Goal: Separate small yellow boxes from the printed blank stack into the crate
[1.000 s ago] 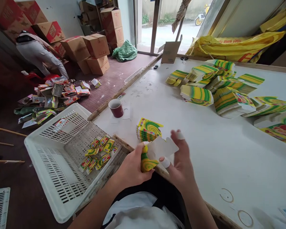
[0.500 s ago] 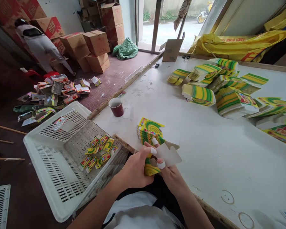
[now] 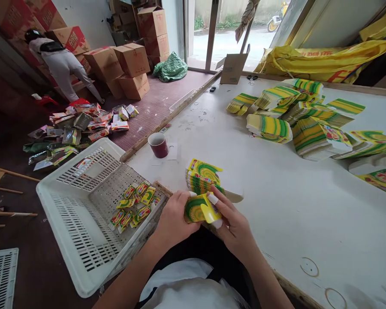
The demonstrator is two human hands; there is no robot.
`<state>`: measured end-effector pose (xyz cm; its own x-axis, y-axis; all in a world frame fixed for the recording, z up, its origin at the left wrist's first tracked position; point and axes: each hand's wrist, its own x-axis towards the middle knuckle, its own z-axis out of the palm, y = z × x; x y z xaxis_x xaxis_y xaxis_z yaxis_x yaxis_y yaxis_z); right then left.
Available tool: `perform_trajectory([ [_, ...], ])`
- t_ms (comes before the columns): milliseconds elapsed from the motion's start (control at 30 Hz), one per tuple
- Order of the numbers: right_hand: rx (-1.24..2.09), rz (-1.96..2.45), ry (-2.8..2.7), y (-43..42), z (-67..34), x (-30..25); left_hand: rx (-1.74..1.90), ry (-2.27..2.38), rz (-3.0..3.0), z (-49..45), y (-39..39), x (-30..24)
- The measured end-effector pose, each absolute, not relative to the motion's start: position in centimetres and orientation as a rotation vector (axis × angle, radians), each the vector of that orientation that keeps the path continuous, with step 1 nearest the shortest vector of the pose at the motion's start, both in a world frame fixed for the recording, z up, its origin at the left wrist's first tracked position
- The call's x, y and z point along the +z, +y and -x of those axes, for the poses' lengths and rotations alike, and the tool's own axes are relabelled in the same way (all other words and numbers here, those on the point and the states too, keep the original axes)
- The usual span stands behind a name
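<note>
A small yellow-and-green cardboard box (image 3: 195, 208) is held between both hands at the table's front edge. My left hand (image 3: 175, 216) grips its left end, the thumb along the top. At the other end, my right hand (image 3: 233, 221) pinches the flaps, with white tape around its fingertips. Just beyond my hands stands a stack of flat printed cartons (image 3: 202, 174), partly covered by my right fingers. To the left, a white plastic basket (image 3: 80, 227) holds several folded yellow-and-green boxes (image 3: 143, 212).
A maroon mug (image 3: 158, 146) stands on the white table (image 3: 276, 206). Piles of flat cartons (image 3: 318, 133) lie at the right. Packages (image 3: 83, 122) heap on the floor, near cardboard boxes (image 3: 131, 60). Another person (image 3: 59, 58) bends over at the back left.
The box has turned so its printed side shows, and its pale flap has been folded over. My right hand has shifted to its right end. The person at the back moved slightly.
</note>
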<state>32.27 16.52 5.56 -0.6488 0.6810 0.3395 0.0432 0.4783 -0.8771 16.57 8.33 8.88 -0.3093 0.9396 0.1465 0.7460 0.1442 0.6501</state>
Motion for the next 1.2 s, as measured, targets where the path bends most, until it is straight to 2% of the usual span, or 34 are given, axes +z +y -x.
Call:
perform_trajectory([
  [167,1.111,0.565,-2.208,16.8,-32.3,5.4,0.929,2.142,-1.642,-15.8,8.1,9.3],
  [333,1.195,0.495,-2.278,18.5,-32.8,6.9,0.852,2.093,-1.695,-15.2,8.5,9.9],
  [567,1.223,0.646,-2.066,17.3,-30.1,7.0,0.870,2.235,-1.700,-14.3,8.1,10.1],
  [667,1.111,0.794,-2.034,18.5,-29.6,6.9,0.811,2.496,-1.626,-11.1,6.2,9.9],
  [767,0.870,1.046,-2.041,21.2,-29.9,6.5,0.670,2.979,-1.340,-7.2,4.0,9.5],
  [833,0.770,1.171,-2.125,22.7,-30.0,5.9,0.634,3.080,-1.207,-5.6,2.9,9.0],
  [1200,0.709,1.198,-2.245,23.2,-29.2,4.9,1.111,2.308,-1.306,-12.1,6.3,7.3],
])
